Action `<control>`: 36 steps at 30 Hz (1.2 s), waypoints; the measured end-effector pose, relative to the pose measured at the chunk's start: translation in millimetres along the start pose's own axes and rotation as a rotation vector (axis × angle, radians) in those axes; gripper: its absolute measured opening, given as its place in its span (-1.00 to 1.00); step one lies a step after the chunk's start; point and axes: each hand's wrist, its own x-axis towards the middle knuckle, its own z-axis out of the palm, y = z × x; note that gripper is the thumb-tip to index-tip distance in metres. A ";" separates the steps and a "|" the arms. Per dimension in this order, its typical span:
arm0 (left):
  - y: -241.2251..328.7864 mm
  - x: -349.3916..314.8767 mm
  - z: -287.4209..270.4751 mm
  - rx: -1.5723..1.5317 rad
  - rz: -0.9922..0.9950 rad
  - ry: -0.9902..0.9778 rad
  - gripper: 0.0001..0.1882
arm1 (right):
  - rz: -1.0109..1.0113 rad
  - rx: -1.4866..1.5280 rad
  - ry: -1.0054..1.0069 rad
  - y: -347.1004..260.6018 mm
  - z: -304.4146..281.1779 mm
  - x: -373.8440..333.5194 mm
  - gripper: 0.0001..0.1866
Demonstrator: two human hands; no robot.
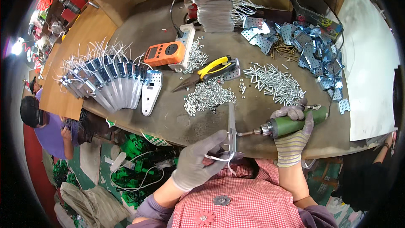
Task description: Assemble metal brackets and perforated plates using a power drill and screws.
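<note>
The left hand point(200, 160) pinches a slim metal bracket point(231, 120), its long axis running forward of that hand, while the right hand point(293, 139), wrapped round a green electric screwdriver point(287, 126), points the bit point(248, 133) leftward at it.

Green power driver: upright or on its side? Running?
On its side: the right hand grips the green driver with its bit pointing left, toward the silvery strip in the left hand. Running: cannot tell.
</note>
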 end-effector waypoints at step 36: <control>-19.1 59.1 -16.0 1.230 0.159 -0.040 -0.68 | -0.058 -0.059 -0.057 -9.4 -9.5 -1.2 -0.58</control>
